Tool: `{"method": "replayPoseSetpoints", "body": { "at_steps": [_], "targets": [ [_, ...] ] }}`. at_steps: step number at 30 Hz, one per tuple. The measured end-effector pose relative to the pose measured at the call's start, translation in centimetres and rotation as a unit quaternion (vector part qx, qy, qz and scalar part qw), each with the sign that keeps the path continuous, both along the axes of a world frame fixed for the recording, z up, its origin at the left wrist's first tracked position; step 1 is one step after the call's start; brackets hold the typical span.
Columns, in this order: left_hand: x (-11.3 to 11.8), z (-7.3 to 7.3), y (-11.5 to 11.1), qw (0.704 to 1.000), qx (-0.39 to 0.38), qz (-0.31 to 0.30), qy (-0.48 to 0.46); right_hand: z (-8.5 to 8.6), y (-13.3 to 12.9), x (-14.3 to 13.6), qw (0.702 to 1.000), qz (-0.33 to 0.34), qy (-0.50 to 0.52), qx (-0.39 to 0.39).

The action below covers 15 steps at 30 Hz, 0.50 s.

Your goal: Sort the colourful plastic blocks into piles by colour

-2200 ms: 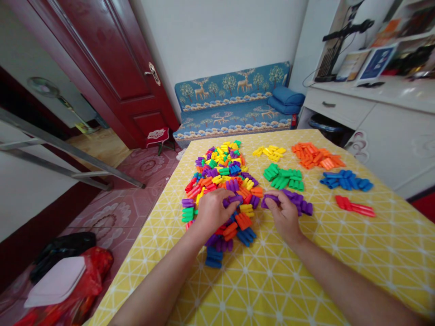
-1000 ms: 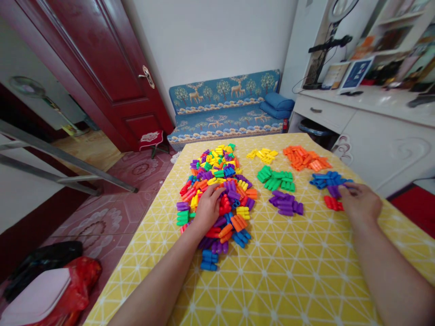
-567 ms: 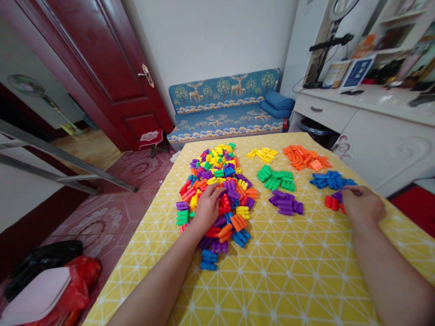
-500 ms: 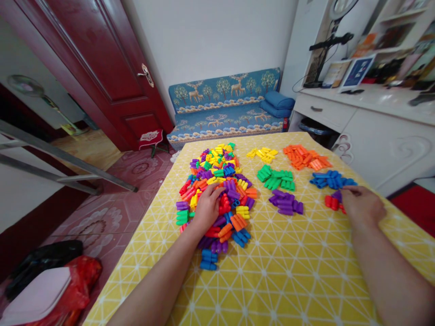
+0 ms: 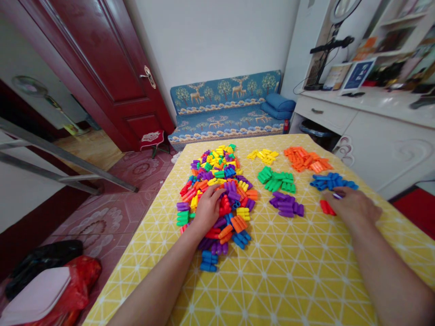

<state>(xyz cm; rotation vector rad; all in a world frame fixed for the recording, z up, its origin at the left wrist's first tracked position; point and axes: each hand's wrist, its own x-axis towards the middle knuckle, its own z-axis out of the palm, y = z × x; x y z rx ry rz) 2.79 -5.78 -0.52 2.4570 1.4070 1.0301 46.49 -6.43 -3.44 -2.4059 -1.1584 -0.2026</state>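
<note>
My left hand (image 5: pixel 209 206) lies on a big heap of mixed-colour plastic building pieces (image 5: pixel 219 174), its fingers stretched over them and touching a purple piece (image 5: pixel 232 190). It looks open, though its fingertips are partly hidden among the pieces. On the right, my right hand (image 5: pixel 353 204) is closed on a small purple building piece (image 5: pixel 337 196), mostly covered by the fingers. Right beside those fingers are red pieces (image 5: pixel 326 208), partly hidden by the hand. Just behind it lies a pile of blue pieces (image 5: pixel 333 181).
Single-colour piles of purple (image 5: pixel 286 204), green (image 5: pixel 276 179), yellow (image 5: pixel 263 156) and orange pieces (image 5: pixel 306 159) lie on the yellow tablecloth (image 5: pixel 272 276). Beyond the table stand a blue patterned sofa (image 5: pixel 217 122) and a white cabinet (image 5: pixel 387 136).
My right hand has shifted a little to the left over the red pieces, with the purple piece now mostly hidden in its fingers. My left hand stays on the heap.
</note>
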Motion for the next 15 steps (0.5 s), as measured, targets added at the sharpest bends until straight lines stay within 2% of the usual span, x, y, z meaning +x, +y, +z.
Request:
{"method": "replayPoseSetpoints", "body": {
  "at_steps": [3, 6, 10, 15],
  "targets": [
    [0.0, 0.0, 0.0, 1.000, 0.000, 0.001, 0.003, 0.9, -0.1, -0.8, 0.998, -0.024, -0.002, -0.053],
    [0.0, 0.1, 0.0, 1.000, -0.002, -0.002, 0.001, 1.7, -0.1, -1.2, 0.997, -0.019, 0.025, -0.073],
    [-0.1, 0.1, 0.0, 1.000, 0.000, -0.002, 0.002, 2.0, 0.0, -1.4, 0.991, -0.033, 0.045, -0.125],
    [-0.1, 0.1, 0.0, 1.000, 0.001, -0.005, -0.002, 1.5, 0.0, -1.1, 0.995, -0.042, 0.024, -0.089]
  ]
}}
